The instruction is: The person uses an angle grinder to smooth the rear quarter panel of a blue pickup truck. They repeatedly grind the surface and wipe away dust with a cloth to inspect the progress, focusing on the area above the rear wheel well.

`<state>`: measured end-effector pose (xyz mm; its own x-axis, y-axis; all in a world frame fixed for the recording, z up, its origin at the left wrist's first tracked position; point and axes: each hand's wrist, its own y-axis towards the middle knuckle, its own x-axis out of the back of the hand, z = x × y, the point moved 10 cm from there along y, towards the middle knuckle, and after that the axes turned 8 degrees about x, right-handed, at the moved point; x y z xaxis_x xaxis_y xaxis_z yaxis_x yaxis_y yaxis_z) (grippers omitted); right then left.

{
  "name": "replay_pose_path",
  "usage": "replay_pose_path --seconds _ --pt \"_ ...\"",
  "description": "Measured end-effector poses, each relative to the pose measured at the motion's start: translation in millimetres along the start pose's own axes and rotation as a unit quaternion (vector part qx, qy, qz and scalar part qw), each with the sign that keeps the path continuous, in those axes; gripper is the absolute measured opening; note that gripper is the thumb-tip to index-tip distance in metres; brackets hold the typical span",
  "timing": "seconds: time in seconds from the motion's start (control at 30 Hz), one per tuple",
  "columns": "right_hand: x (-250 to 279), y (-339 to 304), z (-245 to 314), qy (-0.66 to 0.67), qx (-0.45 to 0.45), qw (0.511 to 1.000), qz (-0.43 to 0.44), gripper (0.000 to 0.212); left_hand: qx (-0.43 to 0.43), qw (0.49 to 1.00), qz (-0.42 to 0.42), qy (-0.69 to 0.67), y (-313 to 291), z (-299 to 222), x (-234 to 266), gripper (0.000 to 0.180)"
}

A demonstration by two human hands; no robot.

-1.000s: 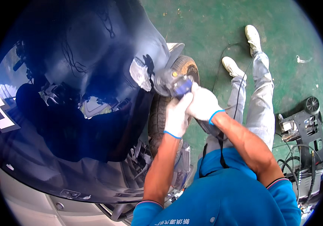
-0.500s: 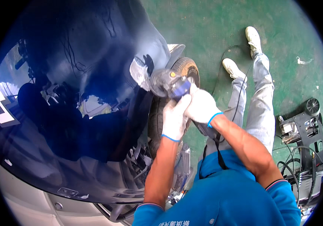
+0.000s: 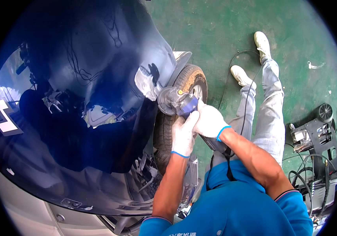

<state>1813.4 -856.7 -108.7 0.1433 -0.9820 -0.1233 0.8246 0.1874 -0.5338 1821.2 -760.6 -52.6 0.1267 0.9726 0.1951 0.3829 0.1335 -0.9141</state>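
Both your hands are in white gloves with blue cuffs, and both are closed around the grinder (image 3: pixel 178 103). Your left hand (image 3: pixel 183 133) grips it from below, fingers wrapped up over the blue body. Your right hand (image 3: pixel 209 121) is clamped over the rear of the same tool, just beside the left and touching it. The grinder's round grey head sits just ahead of your fingertips, against the edge of the dark blue car panel (image 3: pixel 78 118), next to a bare, sanded grey patch (image 3: pixel 147 80) on that panel. Whether the disc actually touches the metal cannot be told from here.

Right behind the tool, beyond your knuckles, stands the tyre (image 3: pixel 188 80) in its wheel arch. A black cord (image 3: pixel 235 74) runs over the green floor (image 3: pixel 215 27) past your right hand. Your legs in grey trousers (image 3: pixel 270 110) and white shoes stretch away to the right of your right forearm. Farther right, well apart from both hands, a black machine (image 3: pixel 314 135) with cables sits on the floor.
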Motion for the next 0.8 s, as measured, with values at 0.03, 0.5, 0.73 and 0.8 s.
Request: replay_pose_path --seconds 0.03,0.5,0.73,0.8 --pt "-1.1 -0.7 3.4 0.000 0.010 1.000 -0.006 0.053 -0.021 1.000 -0.001 0.011 -2.9 -5.6 0.2 0.052" --pt "1.2 0.4 1.3 -0.030 0.004 1.000 0.006 0.048 0.011 1.000 0.015 -0.020 1.8 6.7 2.6 0.053" --pt "14.2 12.4 4.2 -0.022 -0.016 1.000 -0.013 0.051 0.005 0.998 0.050 -0.036 10.0 -15.1 -15.6 0.053" --pt "15.3 9.8 5.5 -0.004 0.016 0.999 -0.033 0.052 0.025 0.998 0.040 -0.028 11.7 -5.1 -7.6 0.051"
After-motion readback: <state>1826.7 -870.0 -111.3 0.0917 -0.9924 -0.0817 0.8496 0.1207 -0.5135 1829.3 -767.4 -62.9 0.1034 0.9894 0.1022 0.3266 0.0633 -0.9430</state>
